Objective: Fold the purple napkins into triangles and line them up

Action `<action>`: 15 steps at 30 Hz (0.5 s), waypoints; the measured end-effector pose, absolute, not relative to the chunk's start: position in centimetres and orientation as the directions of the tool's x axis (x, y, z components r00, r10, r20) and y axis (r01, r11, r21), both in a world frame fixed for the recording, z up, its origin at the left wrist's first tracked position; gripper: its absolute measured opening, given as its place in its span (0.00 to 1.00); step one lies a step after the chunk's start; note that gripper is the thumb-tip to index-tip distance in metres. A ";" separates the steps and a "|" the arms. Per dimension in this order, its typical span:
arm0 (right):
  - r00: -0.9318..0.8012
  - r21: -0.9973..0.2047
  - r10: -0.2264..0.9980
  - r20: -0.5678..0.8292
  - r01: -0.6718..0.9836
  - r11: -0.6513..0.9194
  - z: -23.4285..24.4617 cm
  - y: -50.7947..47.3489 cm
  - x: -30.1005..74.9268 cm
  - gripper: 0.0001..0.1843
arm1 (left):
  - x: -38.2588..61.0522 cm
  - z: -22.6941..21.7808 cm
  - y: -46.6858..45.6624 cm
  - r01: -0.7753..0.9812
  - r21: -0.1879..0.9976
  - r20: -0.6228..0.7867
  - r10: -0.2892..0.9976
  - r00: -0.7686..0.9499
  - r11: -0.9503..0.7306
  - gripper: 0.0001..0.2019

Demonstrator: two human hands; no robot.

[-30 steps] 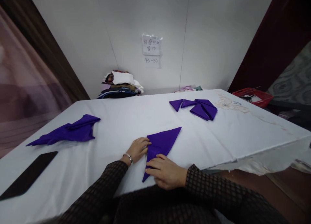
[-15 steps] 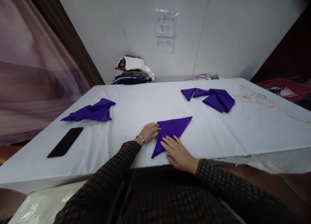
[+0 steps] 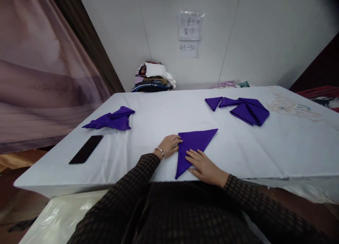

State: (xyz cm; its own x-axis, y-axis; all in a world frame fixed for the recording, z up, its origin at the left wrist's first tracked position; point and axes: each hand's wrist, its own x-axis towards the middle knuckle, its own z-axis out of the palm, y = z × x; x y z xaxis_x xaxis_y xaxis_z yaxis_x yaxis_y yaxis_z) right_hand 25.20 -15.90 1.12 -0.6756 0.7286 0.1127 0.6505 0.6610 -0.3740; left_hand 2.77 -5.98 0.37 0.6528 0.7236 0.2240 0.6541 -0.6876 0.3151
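A purple cloth napkin (image 3: 194, 141), folded into a triangle, lies flat on the white-covered table (image 3: 159, 113) just in front of me. Its long edge runs from the upper right corner down to a point near the table's front edge. My left hand (image 3: 169, 145) rests at the napkin's left edge, fingertips on the cloth near the upper left corner. Flat on the lower part of the long edge lies my right hand (image 3: 203, 166), its fingers stretched and slightly apart. Neither hand grips the cloth.
Left on the table are a crumpled purple cloth (image 3: 113, 119) and a flat black slab (image 3: 86, 149). Folded purple napkins (image 3: 251, 111) lie at the back right. Behind the table's far edge sits a stack of clothes (image 3: 153, 78); a paper sign (image 3: 189, 28) hangs on the wall.
The bunched cloth under my right hand now lies smoother, and my right hand has slid toward the long edge. My left hand stays at the corner. The whole view has shifted slightly.
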 end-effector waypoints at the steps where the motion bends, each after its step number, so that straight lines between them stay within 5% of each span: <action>1: -0.693 -0.391 0.715 0.086 0.637 0.664 1.3 -15.8 25.5 0.28 | 2.9 0.5 -6.1 0.662 0.306 0.215 0.727 0.651 -0.684 0.18; 6: -0.737 -0.445 0.675 0.038 0.592 0.672 3.2 -14.7 26.4 0.33 | 3.1 1.1 -6.4 0.706 0.272 0.176 0.755 0.632 -0.654 0.21; 15: -0.646 -0.324 0.756 0.107 0.696 0.641 2.9 -9.0 23.3 0.37 | 4.6 2.0 -6.5 0.805 0.250 0.170 0.843 0.510 -0.538 0.15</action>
